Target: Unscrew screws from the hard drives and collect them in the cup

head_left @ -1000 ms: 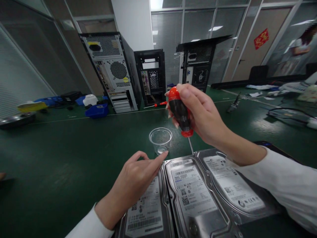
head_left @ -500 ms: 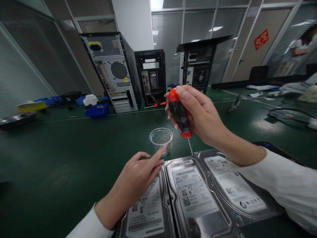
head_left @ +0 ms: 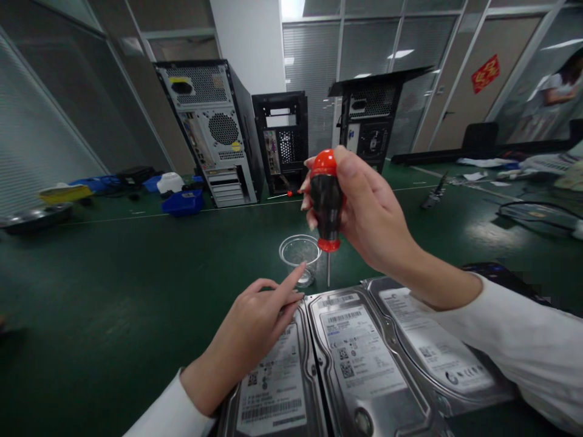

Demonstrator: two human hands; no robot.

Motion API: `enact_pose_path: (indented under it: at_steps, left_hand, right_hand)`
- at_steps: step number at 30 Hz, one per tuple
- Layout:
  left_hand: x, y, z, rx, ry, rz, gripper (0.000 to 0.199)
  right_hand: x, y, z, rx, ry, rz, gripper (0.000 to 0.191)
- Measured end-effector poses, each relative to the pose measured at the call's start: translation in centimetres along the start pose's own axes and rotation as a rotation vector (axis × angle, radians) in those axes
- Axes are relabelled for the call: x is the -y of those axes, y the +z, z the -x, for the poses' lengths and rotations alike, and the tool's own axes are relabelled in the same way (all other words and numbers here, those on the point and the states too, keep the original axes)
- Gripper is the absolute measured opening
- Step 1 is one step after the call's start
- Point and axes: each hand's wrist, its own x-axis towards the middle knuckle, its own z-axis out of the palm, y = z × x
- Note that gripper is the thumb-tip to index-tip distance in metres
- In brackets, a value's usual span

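My right hand [head_left: 368,212] is closed around the red and black handle of a screwdriver [head_left: 327,203], whose shaft points down near the far edge of the middle hard drive [head_left: 359,346]. My left hand [head_left: 255,328] rests on the left hard drive [head_left: 276,394], fingers apart, holding nothing, its index finger extended toward a clear plastic cup [head_left: 300,250]. A third hard drive [head_left: 432,334] lies on the right, partly under my right forearm. All three drives lie label up, side by side.
Three computer cases [head_left: 223,133] [head_left: 282,142] [head_left: 371,121] stand at the back of the green table [head_left: 113,291]. A blue tray [head_left: 183,202] is at the left, a metal bowl [head_left: 36,217] farther left. Cables [head_left: 532,209] lie at the right. A person [head_left: 553,91] stands beyond.
My right hand has shifted the screwdriver to the left, and its shaft is now more upright, with the tip away from the gap between the middle and right drives. My left hand has barely moved.
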Motion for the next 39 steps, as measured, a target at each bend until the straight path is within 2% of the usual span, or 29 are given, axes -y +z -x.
enact_pose_path:
  at_steps: [4, 9, 14, 22, 33, 39]
  left_hand:
    - [0.2, 0.1, 0.1, 0.021, -0.048, 0.058, 0.074]
    - [0.4, 0.3, 0.6, 0.05, -0.156, 0.135, 0.073]
    - [0.4, 0.4, 0.7, 0.071, -0.205, 0.162, 0.075]
    - [0.2, 0.2, 0.5, 0.072, -0.19, 0.174, 0.076]
    - [0.1, 0.0, 0.3, 0.075, -0.16, 0.144, 0.077]
    - [0.1, 0.0, 0.2, 0.091, -0.178, 0.119, 0.07]
  right_hand:
    - [-0.6, 0.6, -0.1, -0.014, -0.002, -0.073, 0.03]
    - [-1.6, 1.3, -0.4, -0.057, -0.029, -0.176, 0.033]
    - [-2.5, 1.5, -0.4, -0.09, -0.022, -0.174, 0.035]
    - [-2.3, 1.3, -0.5, -0.136, -0.007, -0.186, 0.029]
    - [-2.6, 1.5, -0.2, -0.149, -0.013, -0.171, 0.032]
    - [-2.5, 1.5, -0.1, -0.161, 0.004, -0.153, 0.035]
